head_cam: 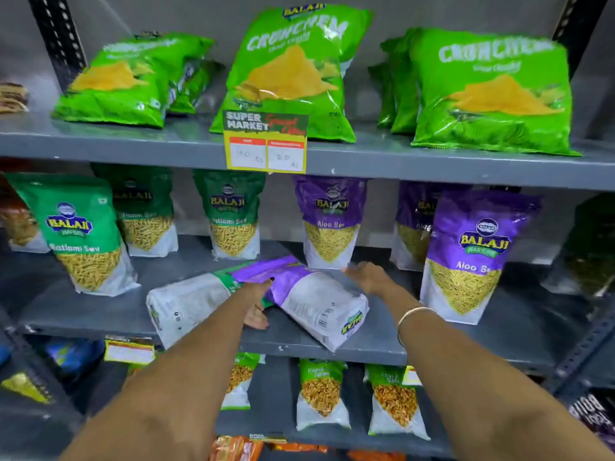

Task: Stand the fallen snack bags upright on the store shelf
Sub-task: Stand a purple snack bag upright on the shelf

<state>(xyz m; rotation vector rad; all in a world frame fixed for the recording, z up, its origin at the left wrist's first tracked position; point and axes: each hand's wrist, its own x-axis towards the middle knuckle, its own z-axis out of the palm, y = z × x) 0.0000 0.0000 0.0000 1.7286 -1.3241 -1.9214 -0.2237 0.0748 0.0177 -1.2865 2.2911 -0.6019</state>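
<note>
Head view: fallen purple bag (312, 296) flat near middle shelf (432, 347) front edge, overlapping fallen green bag (189, 302). Left hand (256, 302) grip pinching purple bag's left edge. Right hand (367, 277) grip spread on bag's top.

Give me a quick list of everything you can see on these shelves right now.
Chip bags: three stacks, bright green, top shelf.
Price tag: one, yellow, top shelf edge.
Green sev bags: three upright, middle shelf left.
Purple sev bags: three upright, middle shelf right.
Fallen purple bag: one, lying flat, middle shelf front.
Fallen green bag: one, lying flat, partly under the purple one.
Small snack bags: several, green-topped, bottom shelf.
Left hand: at the fallen bags.
Right hand: open, on the purple bag.
</note>
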